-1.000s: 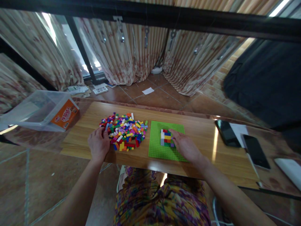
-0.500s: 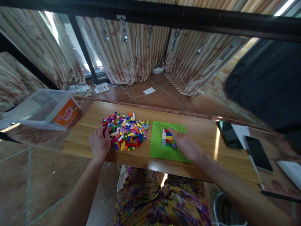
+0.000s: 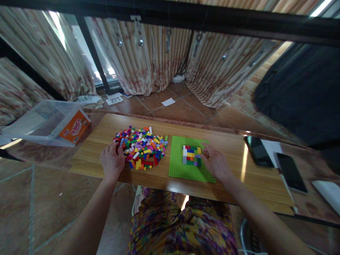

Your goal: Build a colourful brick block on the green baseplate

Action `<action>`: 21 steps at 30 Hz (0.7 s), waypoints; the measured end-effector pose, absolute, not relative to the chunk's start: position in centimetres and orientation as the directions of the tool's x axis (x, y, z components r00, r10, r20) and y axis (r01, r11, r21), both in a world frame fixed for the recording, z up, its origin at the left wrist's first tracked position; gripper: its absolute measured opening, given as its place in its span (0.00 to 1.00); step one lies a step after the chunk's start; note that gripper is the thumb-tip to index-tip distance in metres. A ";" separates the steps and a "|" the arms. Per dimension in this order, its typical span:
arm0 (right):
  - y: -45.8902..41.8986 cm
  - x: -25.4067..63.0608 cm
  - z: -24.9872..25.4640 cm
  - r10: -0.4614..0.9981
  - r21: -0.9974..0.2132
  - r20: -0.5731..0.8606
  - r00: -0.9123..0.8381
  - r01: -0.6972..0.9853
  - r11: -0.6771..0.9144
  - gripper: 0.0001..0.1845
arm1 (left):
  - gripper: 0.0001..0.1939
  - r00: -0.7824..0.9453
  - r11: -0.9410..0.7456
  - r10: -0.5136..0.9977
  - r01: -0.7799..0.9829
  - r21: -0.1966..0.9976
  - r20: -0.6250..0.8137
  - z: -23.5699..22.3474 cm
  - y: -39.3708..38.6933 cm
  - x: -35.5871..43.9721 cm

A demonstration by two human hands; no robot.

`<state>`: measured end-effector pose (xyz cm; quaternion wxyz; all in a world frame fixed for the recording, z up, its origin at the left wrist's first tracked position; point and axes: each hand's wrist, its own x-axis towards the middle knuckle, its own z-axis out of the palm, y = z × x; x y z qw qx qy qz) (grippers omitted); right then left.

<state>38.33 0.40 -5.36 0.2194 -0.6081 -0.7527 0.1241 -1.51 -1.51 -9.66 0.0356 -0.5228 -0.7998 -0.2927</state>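
My left hand [image 3: 113,161] rests at the left edge of a pile of mixed toy bricks [image 3: 145,147], fingers bent and thumb apart from them. I see nothing held in it. A green baseplate [image 3: 176,170] lies to the right of the pile. On it sits a compact block of coloured bricks [image 3: 190,154], with white and grey along its left side and red, blue, yellow, green and purple beside them. My right hand [image 3: 216,163] is over the plate's right part, thumb and forefinger apart at the block's right edge. No brick shows between those fingers.
A clear plastic box [image 3: 45,124] with an orange label stands left of the wooden board [image 3: 92,141]. Two dark phones [image 3: 259,151] and white paper [image 3: 272,148] lie at the right. Curtains [image 3: 170,63] hang beyond the table, and a metal bucket [image 3: 245,237] stands below.
My right hand has drawn back to the right from the top of the brick block, and its fingers have parted. More of the block now shows. My left hand stays in place.
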 end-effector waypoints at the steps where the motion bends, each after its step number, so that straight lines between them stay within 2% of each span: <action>1: 0.3 38.4 -5.7 0.980 -0.523 0.180 -0.082 0.836 0.166 0.25 | 0.17 -0.451 0.283 0.816 0.857 0.430 0.362 -9.7 -1.5 -1.5; 4: 0.2 38.5 -7.2 0.987 -0.717 0.102 0.127 0.697 -0.016 0.31 | 0.17 -0.449 0.284 0.819 0.858 0.427 0.357 -9.6 -1.5 -1.5; 7: 0.1 38.4 -8.8 0.977 -0.808 0.031 0.210 0.581 -0.099 0.36 | 0.17 -0.449 0.287 0.820 0.859 0.424 0.355 -9.6 -1.5 -1.6; 11: 0.1 38.2 -9.7 0.977 -0.830 0.021 0.211 0.548 -0.100 0.38 | 0.18 -0.449 0.292 0.821 0.860 0.418 0.352 -9.6 -1.4 -1.6; 21: 0.6 37.6 -9.4 0.977 -0.868 -0.020 0.212 0.481 -0.122 0.36 | 0.18 -0.438 0.283 0.824 0.868 0.408 0.359 -9.6 -1.4 -1.7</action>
